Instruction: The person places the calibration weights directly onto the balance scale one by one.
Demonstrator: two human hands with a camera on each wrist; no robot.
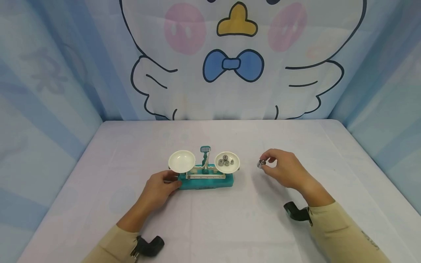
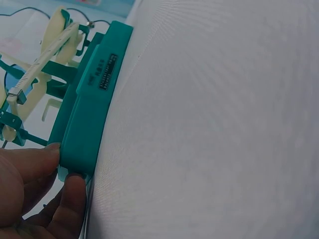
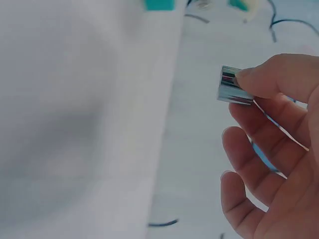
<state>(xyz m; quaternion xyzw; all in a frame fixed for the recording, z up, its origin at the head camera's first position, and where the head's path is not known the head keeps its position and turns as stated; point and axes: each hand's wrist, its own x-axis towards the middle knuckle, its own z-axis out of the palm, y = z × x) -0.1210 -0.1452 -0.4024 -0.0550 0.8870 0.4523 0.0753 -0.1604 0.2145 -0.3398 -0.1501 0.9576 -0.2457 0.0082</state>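
Observation:
A small balance scale with a teal base (image 1: 205, 183) stands on the table, with a white left pan (image 1: 182, 161) and a white right pan (image 1: 217, 164). Several small metal weights (image 1: 221, 162) sit in the right pan. My left hand (image 1: 159, 188) grips the left end of the base, thumb (image 2: 42, 162) on one side and fingers on the other. Off to the right of the scale, my right hand (image 1: 286, 170) pinches a shiny cylindrical metal weight (image 3: 230, 85) between thumb and forefinger, above the table. Its other fingers are loosely bent.
A white cloth covers the table (image 1: 210, 226). Behind it hangs a curtain (image 1: 230, 98) with a cartoon figure and blue bow, and blue curtains (image 1: 42, 109) flank both sides. Black wrist cameras (image 1: 149, 246) are strapped at both sleeves.

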